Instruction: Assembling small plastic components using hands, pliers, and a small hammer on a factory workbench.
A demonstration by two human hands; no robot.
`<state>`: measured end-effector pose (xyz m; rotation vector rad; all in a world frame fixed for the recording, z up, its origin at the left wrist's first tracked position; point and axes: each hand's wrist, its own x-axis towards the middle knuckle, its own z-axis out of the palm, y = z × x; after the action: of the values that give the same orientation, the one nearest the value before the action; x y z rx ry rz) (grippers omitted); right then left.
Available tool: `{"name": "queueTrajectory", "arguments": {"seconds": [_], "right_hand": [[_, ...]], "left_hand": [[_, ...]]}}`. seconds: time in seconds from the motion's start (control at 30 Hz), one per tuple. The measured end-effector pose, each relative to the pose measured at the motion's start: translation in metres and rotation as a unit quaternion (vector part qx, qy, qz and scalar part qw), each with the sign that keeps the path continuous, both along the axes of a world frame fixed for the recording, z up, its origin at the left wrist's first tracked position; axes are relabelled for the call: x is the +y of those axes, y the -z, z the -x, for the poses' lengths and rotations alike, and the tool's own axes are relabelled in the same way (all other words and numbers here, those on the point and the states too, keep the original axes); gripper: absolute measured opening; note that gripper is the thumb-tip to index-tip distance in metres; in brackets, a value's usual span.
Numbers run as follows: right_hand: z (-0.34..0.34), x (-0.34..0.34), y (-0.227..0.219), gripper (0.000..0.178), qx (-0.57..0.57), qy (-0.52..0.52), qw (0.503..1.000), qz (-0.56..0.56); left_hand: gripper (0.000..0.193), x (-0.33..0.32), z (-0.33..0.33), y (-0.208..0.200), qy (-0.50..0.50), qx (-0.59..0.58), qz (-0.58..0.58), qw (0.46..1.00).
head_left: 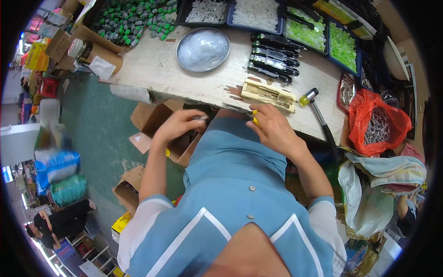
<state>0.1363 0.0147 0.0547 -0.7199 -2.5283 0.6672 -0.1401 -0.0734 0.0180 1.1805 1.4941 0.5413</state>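
- Yellow piece (255, 121): it sits in the right hand (275, 128), just at the counter's (194, 83) near edge, in front of the cream wooden fixture (267, 94). Much of it is hidden by the hand, so its full shape cannot be told.
- Small grey piece (199, 118): it shows at the tips of the left hand (179, 123), apart from the yellow piece and short of the counter's near edge. It is too small to identify.
- Handling, as a judgement: a light, firm pinch near the end of the yellow piece should leave enough of it free to steer. The wrist is best held clear of the counter's chipped near edge.
- The small grey piece looks easy to lose, since the cardboard box (152, 115) lies below that hand; a thumb set squarely against the forefinger would guard against a drop.
- The hammer (308, 97) lies to the right of the fixture, its handle running toward the counter's near edge, so the right forearm does well to pass left of it.
- Right hand pose: back upward, elbow bent, forearm slanting inward; thumb and forefinger pinch the yellow piece, the other fingers curled.
- Left hand pose: elbow bent, forearm rising beside the lap, hand turned inward; thumb and forefinger are pressed together on the small grey piece.
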Motion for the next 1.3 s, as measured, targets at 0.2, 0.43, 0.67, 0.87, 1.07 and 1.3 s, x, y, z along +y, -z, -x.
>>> {"name": "queueTrajectory", "arguments": {"seconds": [0.2, 0.43, 0.67, 0.87, 1.07, 1.3], "right_hand": [[-0.029, 0.003, -0.007, 0.020, -0.011, 0.056, 0.995, 0.080], [-0.043, 0.005, -0.021, 0.017, 0.040, 0.107, 0.992, 0.048], [-0.056, 0.009, -0.010, 0.017, 0.036, 0.161, 0.985, 0.057], [-0.038, 0.021, -0.010, 0.019, 0.045, 0.167, 0.982, 0.078], [-0.012, 0.023, -0.013, 0.021, 0.033, 0.120, 0.989, 0.077], [-0.010, 0.016, -0.023, 0.023, -0.002, 0.113, 0.991, 0.068]], "left_hand": [[0.030, 0.034, -0.020, -0.036, -0.078, 0.117, -0.163, 0.977], [0.026, 0.177, -0.146, -0.015, 0.103, 0.355, -0.507, 0.779], [0.025, 0.190, -0.125, -0.001, 0.058, 0.161, -0.559, 0.811], [0.035, 0.122, -0.081, -0.039, -0.140, -0.379, -0.170, 0.899], [0.031, 0.077, -0.091, -0.035, -0.112, -0.299, -0.182, 0.930], [0.026, 0.069, -0.098, -0.043, -0.099, -0.145, -0.235, 0.956]]}}
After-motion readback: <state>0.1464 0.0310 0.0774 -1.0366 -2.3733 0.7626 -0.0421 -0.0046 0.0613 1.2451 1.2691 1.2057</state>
